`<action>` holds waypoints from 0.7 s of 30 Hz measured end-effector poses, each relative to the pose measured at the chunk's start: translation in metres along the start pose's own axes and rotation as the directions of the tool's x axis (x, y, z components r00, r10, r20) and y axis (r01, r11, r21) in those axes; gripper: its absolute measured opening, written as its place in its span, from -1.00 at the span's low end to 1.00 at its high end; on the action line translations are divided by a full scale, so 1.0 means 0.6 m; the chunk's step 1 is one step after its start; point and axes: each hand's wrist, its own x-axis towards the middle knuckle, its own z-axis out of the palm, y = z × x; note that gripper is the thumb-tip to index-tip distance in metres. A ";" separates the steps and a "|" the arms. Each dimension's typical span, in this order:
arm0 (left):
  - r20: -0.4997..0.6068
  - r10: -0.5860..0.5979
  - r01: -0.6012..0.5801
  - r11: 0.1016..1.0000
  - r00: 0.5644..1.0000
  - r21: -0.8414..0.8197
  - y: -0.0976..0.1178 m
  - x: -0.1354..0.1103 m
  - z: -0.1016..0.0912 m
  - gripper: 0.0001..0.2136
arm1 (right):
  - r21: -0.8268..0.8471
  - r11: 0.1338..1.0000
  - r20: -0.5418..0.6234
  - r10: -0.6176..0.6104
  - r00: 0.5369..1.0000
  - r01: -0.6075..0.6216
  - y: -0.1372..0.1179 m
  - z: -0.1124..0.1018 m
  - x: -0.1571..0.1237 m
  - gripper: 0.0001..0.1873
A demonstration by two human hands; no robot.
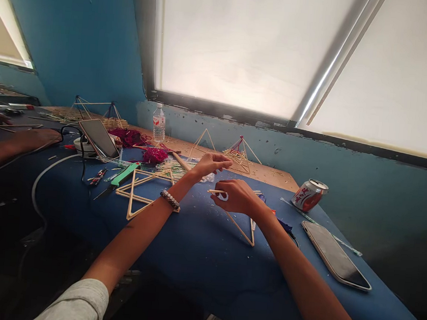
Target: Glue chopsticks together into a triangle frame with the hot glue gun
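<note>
My right hand [236,196] is closed in a pinch on a thin wooden stick [213,191], whose end pokes out to the left of the fingers. My left hand [213,165], with a beaded bracelet at the wrist, hovers just beyond it. Its fingertips are drawn together, and whatever may be between them is too small to make out. Below my right hand, a triangle of joined sticks [253,239] rests partly hidden on the blue tabletop [206,258]. A stick frame [131,195] lies beside my left forearm.
Left of the frame are a green glue gun [126,174] and a propped phone [100,139]. Red yarn [155,155], a water bottle [159,123] and stick pyramids [240,154] stand behind. A can [310,194] and another phone [337,253] are rightward. Another person's hand [39,139] rests far left.
</note>
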 end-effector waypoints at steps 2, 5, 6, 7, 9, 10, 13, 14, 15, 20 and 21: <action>-0.010 0.004 -0.004 1.000 1.000 0.010 -0.003 0.001 0.000 -0.61 | 0.013 1.000 0.015 -0.010 1.000 0.009 0.002 0.004 0.000 -0.76; -0.020 -0.002 0.002 1.000 1.000 0.020 -0.005 0.002 0.000 -0.60 | 0.022 1.000 0.042 -0.022 0.999 0.021 0.004 0.009 0.000 -0.82; -0.021 -0.006 0.006 1.000 1.000 0.020 -0.005 0.002 0.000 -0.59 | 0.022 0.999 0.045 -0.024 0.999 0.023 0.004 0.010 0.000 -0.83; -0.018 -0.009 0.010 1.000 1.000 0.020 -0.005 0.002 0.000 -0.59 | 0.022 0.999 0.046 -0.026 0.999 0.025 0.004 0.010 0.000 -0.84; -0.020 -0.011 0.011 1.000 1.000 0.020 -0.004 0.001 0.000 -0.59 | 0.018 1.000 0.043 -0.026 0.999 0.025 0.002 0.011 0.001 -0.85; -0.019 -0.010 0.011 1.000 1.000 0.020 -0.004 0.001 -0.001 -0.58 | 0.015 1.000 0.042 -0.025 0.999 0.024 0.001 0.011 0.001 -0.84; 0.003 -0.001 0.001 1.000 1.000 0.021 -0.003 0.001 -0.002 -0.58 | 0.007 1.000 0.047 -0.023 0.999 0.023 -0.002 0.011 0.002 -0.86; 0.013 0.003 -0.003 1.000 1.000 0.021 -0.003 0.001 -0.002 -0.58 | 0.003 1.000 0.049 -0.024 0.999 0.024 -0.003 0.012 0.003 -0.86; 0.021 0.005 -0.006 1.000 1.000 0.021 -0.003 0.001 -0.002 -0.58 | -0.002 1.000 0.049 -0.025 0.998 0.026 -0.003 0.013 0.003 -0.86; 0.023 0.007 -0.007 1.000 1.000 0.014 -0.004 0.002 -0.003 -0.59 | -0.009 0.999 0.033 -0.040 0.999 0.041 -0.003 0.012 0.002 -0.86; 0.024 0.008 -0.008 1.000 1.000 0.008 -0.004 0.002 -0.003 -0.58 | -0.009 0.999 0.017 -0.040 0.999 0.040 -0.002 0.011 0.001 -0.85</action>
